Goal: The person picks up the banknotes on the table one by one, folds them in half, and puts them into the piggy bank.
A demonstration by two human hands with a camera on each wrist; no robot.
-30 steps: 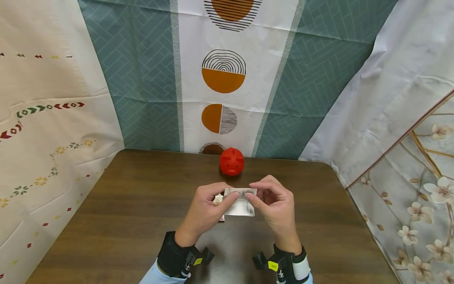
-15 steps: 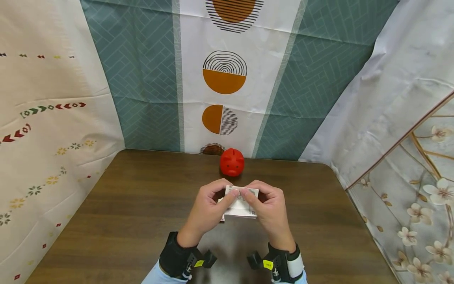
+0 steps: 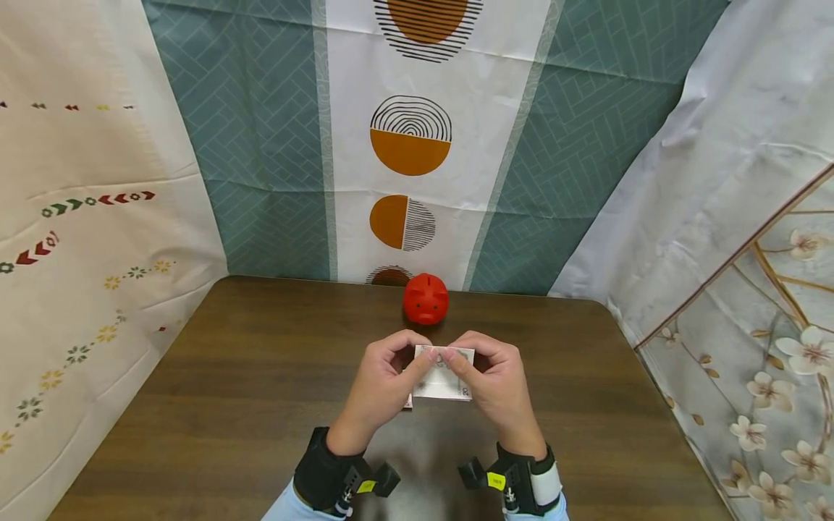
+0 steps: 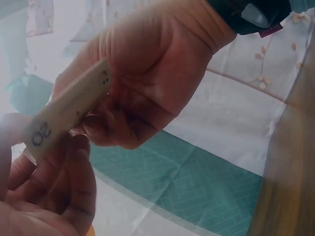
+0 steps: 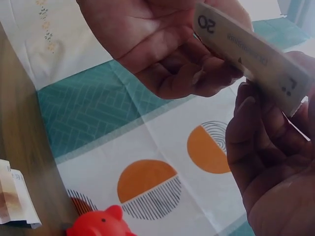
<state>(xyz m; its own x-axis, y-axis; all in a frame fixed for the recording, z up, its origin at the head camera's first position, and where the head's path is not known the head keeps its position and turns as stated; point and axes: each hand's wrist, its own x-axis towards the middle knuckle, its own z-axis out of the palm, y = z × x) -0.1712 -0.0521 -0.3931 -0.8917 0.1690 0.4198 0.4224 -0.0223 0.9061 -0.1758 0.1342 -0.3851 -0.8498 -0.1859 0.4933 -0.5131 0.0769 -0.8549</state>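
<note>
A folded banknote (image 3: 443, 388) is held up over the table by both hands, a printed 20 showing on its edge in the wrist views. My left hand (image 3: 381, 380) pinches its left side, thumb across the face and fingers behind. From the right, my right hand (image 3: 500, 383) pinches it the same way, and the two thumb tips meet near the top edge. In the left wrist view the right hand (image 4: 142, 73) reaches in from above, the note (image 4: 66, 115) spanning both hands. More banknotes (image 5: 17, 196) lie on the table, mostly hidden behind the left hand in the head view.
A red piggy bank (image 3: 426, 299) with a slot on top stands near the table's back edge, just beyond the hands. The brown wooden table (image 3: 228, 376) ends at a patterned hanging cloth (image 3: 274, 145), with more cloths at both sides.
My right hand has shifted left along the note, its thumb sliding from the right end to beside the left thumb. Over the last half second both hands have barely moved.
</note>
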